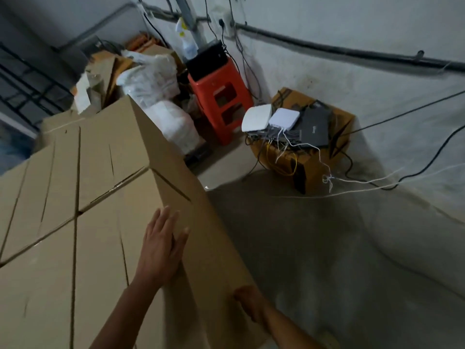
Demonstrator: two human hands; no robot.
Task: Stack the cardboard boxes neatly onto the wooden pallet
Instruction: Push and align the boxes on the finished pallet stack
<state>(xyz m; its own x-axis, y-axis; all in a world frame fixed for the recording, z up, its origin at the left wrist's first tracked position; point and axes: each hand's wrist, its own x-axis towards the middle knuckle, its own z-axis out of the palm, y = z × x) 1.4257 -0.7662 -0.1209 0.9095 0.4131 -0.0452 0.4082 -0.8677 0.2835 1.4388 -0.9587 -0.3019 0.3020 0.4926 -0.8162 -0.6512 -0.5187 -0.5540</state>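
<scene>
Plain brown cardboard boxes (pixel 63 235) with slit flaps stood packed flush at left. The left hand (pixel 162 248) lay on the near box's top edge, grip spread flat. The right hand (pixel 249 306) touched its side, grip too blurred to tell. Beyond stood a red plastic stool (pixel 221 102) and rounded white routers (pixel 256 119).

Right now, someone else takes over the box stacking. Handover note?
Left hand: open, flat on the top right edge of the near box.
Right hand: against that box's side face. It is blurred, so the grip is unclear.
Boxes: the near box sits side by side with the other boxes, tops roughly level.
Pallet: not in view.
Done: several boxes are already stacked in one block.
Left: probably square up the near box with both hands, then look for loose boxes; none show here.
</scene>
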